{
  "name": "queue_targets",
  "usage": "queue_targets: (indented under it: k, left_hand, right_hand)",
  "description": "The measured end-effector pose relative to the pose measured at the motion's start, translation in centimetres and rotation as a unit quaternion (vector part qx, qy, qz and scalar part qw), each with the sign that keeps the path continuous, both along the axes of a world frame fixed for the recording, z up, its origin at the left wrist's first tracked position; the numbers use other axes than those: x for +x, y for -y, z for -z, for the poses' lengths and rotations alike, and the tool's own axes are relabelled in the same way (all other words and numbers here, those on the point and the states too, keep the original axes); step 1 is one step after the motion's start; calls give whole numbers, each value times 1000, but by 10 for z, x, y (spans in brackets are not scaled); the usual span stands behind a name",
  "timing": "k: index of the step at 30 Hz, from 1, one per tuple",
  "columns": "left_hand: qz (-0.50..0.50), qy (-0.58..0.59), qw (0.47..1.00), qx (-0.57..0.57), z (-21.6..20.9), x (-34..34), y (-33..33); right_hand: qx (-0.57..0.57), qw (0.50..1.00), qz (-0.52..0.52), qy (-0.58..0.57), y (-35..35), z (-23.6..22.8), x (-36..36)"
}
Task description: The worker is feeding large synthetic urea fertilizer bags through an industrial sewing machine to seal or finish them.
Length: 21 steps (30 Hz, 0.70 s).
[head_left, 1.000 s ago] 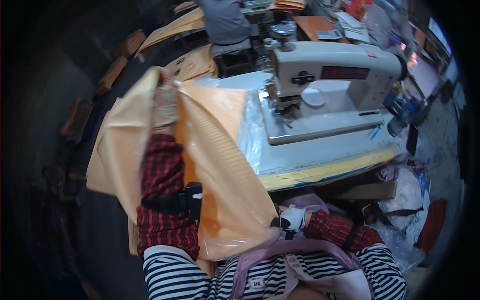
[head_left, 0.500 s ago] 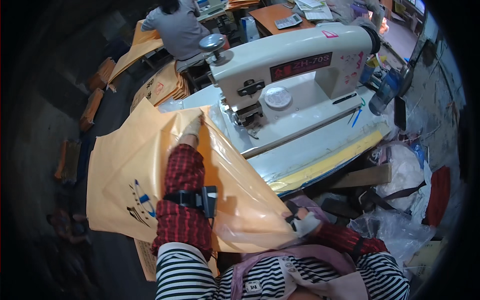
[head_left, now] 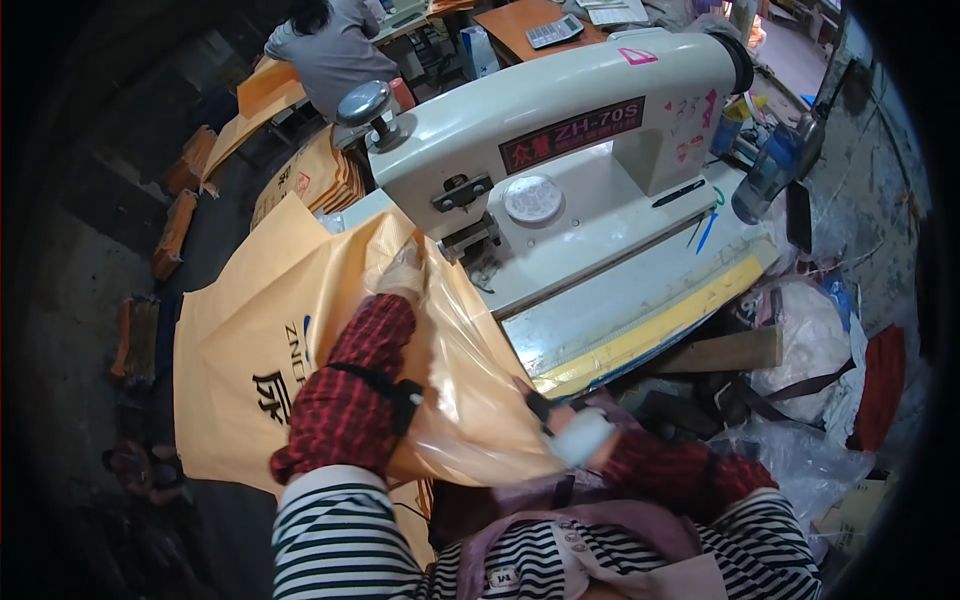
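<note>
A large tan woven sack (head_left: 235, 330) with dark printing spreads across my front, its right edge running along the sewing machine's bed. My left hand (head_left: 403, 272), in a pale glove, grips the sack's upper part beside the needle area; folds cover some of its fingers. Smeared by motion, my right hand (head_left: 580, 435) has hold of the sack's near right corner. The white sewing machine (head_left: 560, 90) stands just ahead. Its presser foot (head_left: 472, 240) is close to the sack's upper right edge; whether they touch I cannot tell.
A yellow-taped table edge (head_left: 650, 320) borders the machine. Scissors, a phone (head_left: 799, 216) and a blue bottle (head_left: 768, 175) lie or stand at the right. Plastic bags (head_left: 795, 455) crowd the near right. Stacked sacks (head_left: 315, 180) and a seated person (head_left: 335, 60) are at the far left.
The sack's upper right edge has come closer to the machine's needle area. My left hand has shifted slightly right and nearer; my right hand has moved left and a little away from me.
</note>
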<state>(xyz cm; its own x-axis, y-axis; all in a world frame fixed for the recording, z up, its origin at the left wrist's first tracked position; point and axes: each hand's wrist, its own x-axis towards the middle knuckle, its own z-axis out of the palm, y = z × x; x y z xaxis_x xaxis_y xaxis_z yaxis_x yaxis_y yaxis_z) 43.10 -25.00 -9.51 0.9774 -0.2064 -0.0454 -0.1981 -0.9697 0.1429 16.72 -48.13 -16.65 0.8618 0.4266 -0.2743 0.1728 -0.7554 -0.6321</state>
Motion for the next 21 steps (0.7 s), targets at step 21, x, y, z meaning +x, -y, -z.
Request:
queue_targets:
  k: [21]
  left_hand:
    - [156,-47,954,-253,-51,-254,11]
  right_hand:
    - [12,997,55,-60,-61,-12,117]
